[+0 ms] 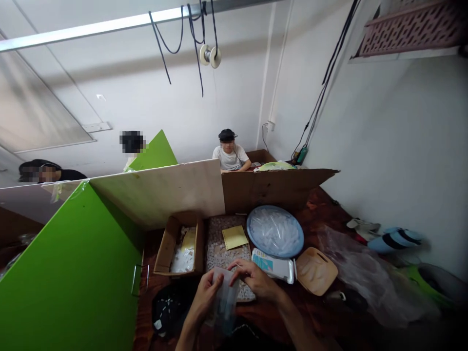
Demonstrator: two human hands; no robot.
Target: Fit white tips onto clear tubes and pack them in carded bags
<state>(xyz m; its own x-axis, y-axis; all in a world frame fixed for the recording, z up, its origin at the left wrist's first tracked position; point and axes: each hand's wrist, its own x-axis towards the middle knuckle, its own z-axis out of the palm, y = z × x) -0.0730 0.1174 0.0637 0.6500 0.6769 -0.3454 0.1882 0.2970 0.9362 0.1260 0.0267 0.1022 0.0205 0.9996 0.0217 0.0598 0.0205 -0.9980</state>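
Note:
Low in the middle of the view, my left hand (206, 295) is closed round a translucent plastic pouch (225, 307), thumb on its front. The pouch is held upright; I cannot tell what is inside. My right hand (250, 279) is at the pouch's upper right edge, its fingers curled together; what they pinch is too small to make out. Just beyond both hands lies a shallow tray (215, 229) of small pale pieces, with a yellow card (234, 237) on it.
A cardboard box (199, 243) stands left of the tray. To the right are a blue basin (248, 226) of clear plastic packets, a white-and-teal box (280, 269), and a beige basket (331, 273). Green (84, 263) and cardboard partitions (270, 187) border the space. Several people sit beyond them.

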